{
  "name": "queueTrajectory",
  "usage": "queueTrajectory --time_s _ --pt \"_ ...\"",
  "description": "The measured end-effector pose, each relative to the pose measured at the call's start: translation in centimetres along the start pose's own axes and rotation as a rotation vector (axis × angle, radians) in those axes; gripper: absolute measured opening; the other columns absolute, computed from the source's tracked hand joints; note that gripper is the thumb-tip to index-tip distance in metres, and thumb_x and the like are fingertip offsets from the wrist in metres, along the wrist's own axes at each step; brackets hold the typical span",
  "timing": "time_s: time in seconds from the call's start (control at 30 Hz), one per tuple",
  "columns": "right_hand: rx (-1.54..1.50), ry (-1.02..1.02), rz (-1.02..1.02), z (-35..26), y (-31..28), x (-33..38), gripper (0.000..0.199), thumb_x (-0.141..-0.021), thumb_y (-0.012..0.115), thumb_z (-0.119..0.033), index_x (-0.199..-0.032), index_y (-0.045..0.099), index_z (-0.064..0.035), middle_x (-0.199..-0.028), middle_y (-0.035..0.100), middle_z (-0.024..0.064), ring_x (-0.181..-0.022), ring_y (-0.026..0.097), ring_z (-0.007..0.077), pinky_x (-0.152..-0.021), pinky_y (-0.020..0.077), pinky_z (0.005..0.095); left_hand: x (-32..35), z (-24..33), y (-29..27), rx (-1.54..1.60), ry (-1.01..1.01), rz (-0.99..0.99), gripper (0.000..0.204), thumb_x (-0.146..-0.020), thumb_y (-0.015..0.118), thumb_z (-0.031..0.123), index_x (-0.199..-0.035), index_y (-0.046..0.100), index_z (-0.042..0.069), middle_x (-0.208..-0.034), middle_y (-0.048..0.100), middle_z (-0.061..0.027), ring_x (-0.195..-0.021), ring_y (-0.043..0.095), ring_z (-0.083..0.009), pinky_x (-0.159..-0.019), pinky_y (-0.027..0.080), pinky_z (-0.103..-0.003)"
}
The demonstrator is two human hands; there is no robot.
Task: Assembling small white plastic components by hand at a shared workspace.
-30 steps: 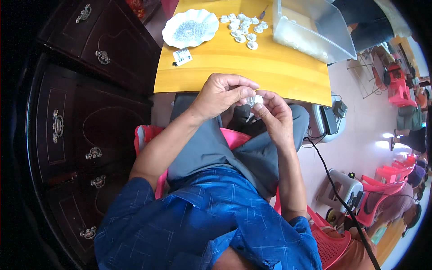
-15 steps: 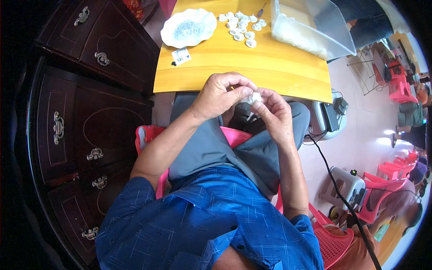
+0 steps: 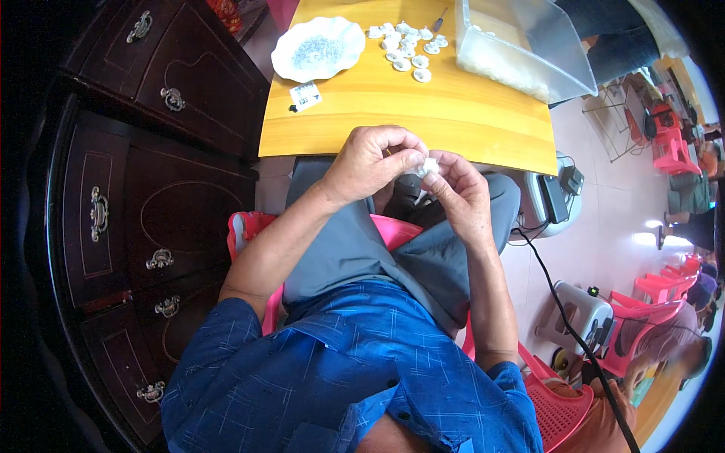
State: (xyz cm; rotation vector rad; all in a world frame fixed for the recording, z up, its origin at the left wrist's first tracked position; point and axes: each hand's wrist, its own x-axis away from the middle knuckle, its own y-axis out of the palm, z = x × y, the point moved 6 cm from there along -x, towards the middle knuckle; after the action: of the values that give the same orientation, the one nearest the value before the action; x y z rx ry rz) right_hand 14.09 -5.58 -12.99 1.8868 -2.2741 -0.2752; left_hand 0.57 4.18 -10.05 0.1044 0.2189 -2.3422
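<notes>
Seated person in blue checked shirt and grey trousers, working over the lap at the near edge of a yellow wooden table [image 3: 453, 124]. Left hand [image 3: 370, 162] is curling closed, its fingertips pinching a small white part [image 3: 429, 166]; right hand [image 3: 461, 196] is closing on the same part from the other side, so both hands are gripping it together, just below the table edge and above the knees. Lying on the table, well apart from the hands: a white scalloped dish [image 3: 317, 49] holding a heap of tiny grey pieces; a cluster of small white round parts [image 3: 404, 47]; a clear plastic bin [image 3: 521, 49] at the far right; a small printed card [image 3: 306, 97] near the dish. Standing to the person's left: a dark wooden cabinet [image 3: 143, 174] with metal handles. Pink plastic chair [image 3: 253, 226] is showing beneath the legs.
</notes>
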Motion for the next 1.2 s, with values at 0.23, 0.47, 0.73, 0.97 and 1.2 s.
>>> queueTrajectory --time_s 0.23,0.47,0.73,0.97,1.2 --pt "0.054 -0.017 0.022 -0.1 -0.1 0.0 0.025 -0.095 0.066 -0.001 -0.120 0.063 0.0004 -0.101 0.069 0.0012 -0.091 0.063 0.0071 -0.083 0.0508 0.0225 -0.1 0.4 -0.1 -0.050 0.010 -0.008 0.009 -0.094 0.066 0.006 -0.097 0.072 -0.001 -0.086 0.070 0.0000 -0.078 0.061 -0.0053 -0.072 0.052 -0.023" --pt "0.139 -0.065 0.050 0.2 -0.4 -0.1 0.026 -0.093 0.068 0.000 -0.118 0.064 0.0003 -0.101 0.070 0.0009 -0.091 0.063 0.0072 -0.084 0.0513 0.0233 0.1 0.6 0.0 -0.082 0.066 0.020 0.007 -0.092 0.068 0.005 -0.094 0.072 0.000 -0.084 0.070 -0.0004 -0.076 0.062 -0.0056 -0.070 0.052 -0.024" --pt "0.255 -0.096 0.064 0.2 -0.6 0.1 0.029 -0.092 0.070 0.000 -0.120 0.064 0.0014 -0.100 0.071 0.0031 -0.090 0.064 0.0084 -0.082 0.0524 0.0236 0.4 1.9 0.0 -0.188 0.130 0.095 0.005 -0.090 0.070 0.004 -0.091 0.072 -0.001 -0.079 0.069 -0.0028 -0.071 0.062 -0.0060 -0.064 0.051 -0.025" --pt "0.334 -0.116 0.046 -0.1 -0.1 0.2 0.029 -0.092 0.072 -0.003 -0.120 0.063 0.0022 -0.102 0.070 0.0029 -0.090 0.063 0.0079 -0.080 0.0513 0.0221 0.3 1.6 -0.2 -0.180 0.103 0.141 0.009 -0.086 0.071 0.006 -0.088 0.072 -0.003 -0.077 0.071 -0.0132 -0.068 0.068 -0.0172 -0.064 0.054 -0.031" --pt "0.360 -0.124 0.050 0.0 -0.2 0.2 0.026 -0.094 0.071 -0.007 -0.117 0.064 0.0015 -0.101 0.070 0.0022 -0.089 0.063 0.0079 -0.079 0.0508 0.0220 0.2 1.0 -0.2 -0.135 0.059 0.138 0.010 -0.087 0.070 0.007 -0.088 0.072 -0.003 -0.076 0.072 -0.0111 -0.070 0.069 -0.0146 -0.065 0.055 -0.030"
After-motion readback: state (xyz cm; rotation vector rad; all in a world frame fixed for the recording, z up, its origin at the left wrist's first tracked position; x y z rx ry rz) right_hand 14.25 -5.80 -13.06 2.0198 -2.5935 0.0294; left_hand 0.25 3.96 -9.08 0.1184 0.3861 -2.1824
